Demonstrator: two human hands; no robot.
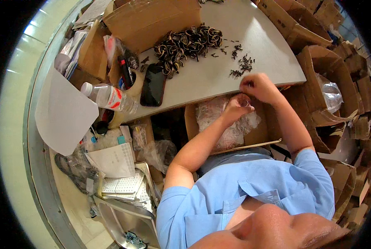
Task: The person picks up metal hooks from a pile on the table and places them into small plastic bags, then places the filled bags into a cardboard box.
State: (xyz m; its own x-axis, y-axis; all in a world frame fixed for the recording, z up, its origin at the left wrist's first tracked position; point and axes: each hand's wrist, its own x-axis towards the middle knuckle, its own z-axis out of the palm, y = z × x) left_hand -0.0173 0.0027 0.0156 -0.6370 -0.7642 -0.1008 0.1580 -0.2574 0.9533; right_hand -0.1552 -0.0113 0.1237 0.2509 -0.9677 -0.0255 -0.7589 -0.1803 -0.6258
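Observation:
My left hand [236, 108] is over the open carton at the table's front edge. Its thumb and fingers curl round a small clear plastic piece [244, 101] with a rounded rim; the exact kind is hard to make out. Just above it, at the table edge, my right hand [256, 86] has its fingers bent together in a pinch, and whatever they hold is hidden. Beyond that hand lie loose small dark screw-like pieces [246, 63] on the pale tabletop. Below both hands, the carton [272, 124] holds crumpled clear plastic bags [223, 128].
A heap of black-and-tan ring-shaped parts [185, 45] sits farther back beside a black phone [153, 85]. A clear bottle [111, 97] lies tilted at the left by a tape roll [134, 85]. Cardboard boxes [326, 83] stand at the right; a metal tray [123, 216] is lower left.

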